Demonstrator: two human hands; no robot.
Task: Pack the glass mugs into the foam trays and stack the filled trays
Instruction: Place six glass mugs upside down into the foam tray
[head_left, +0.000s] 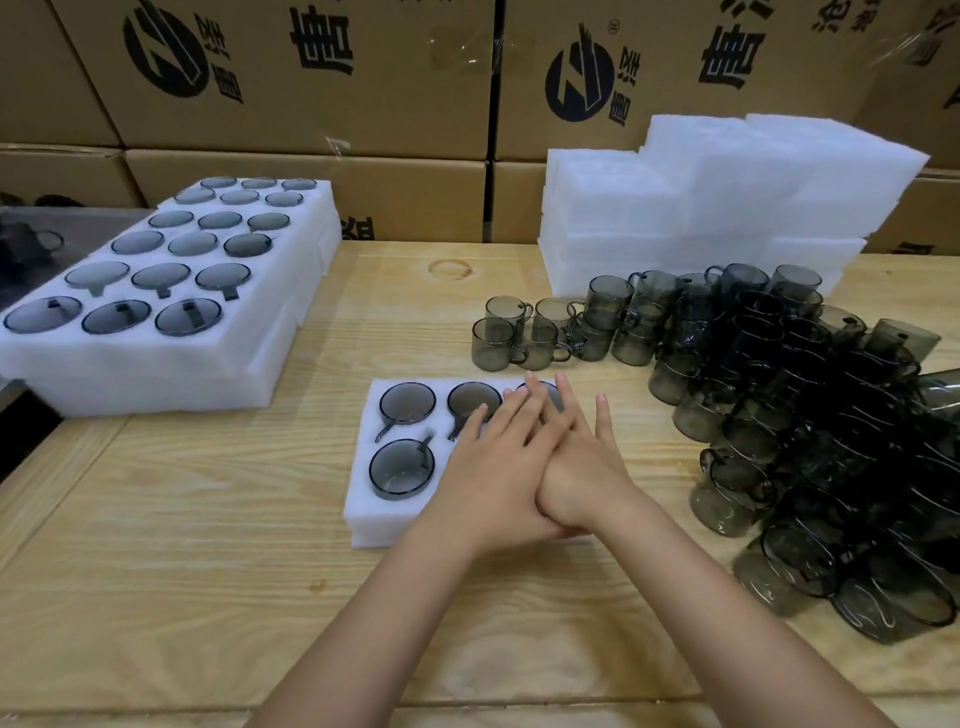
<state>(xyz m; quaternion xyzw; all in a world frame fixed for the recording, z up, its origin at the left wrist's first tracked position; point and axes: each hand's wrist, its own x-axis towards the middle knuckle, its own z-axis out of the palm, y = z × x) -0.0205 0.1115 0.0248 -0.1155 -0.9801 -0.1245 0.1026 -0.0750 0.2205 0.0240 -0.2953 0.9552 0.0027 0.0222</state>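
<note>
Our left grip (493, 467) and right grip (587, 462) are both released. The fingers are straight and laid flat, and the two overlap at the thumb side as they press down on the right half of a small white foam tray (363, 499). This tray lies on the pale wooden surface (208, 545) near us, about mid-scene. We see three smoky grey glass mugs (408, 402) seated in its round pockets on the left. A fourth shows partly under our fingertips at the far right corner. The remaining pockets are hidden beneath our palms, so we cannot tell what they hold.

To the right a large heap of loose grey mugs (779, 415) covers the surface, with a few standing upright at its far left edge. Far left sits a stack of filled white foam trays (156, 379), its top layer full of mugs. Far right, behind the heap, rises a pile of empty white foam pieces (727, 197). Brown printed cardboard boxes (311, 78) line the back.
</note>
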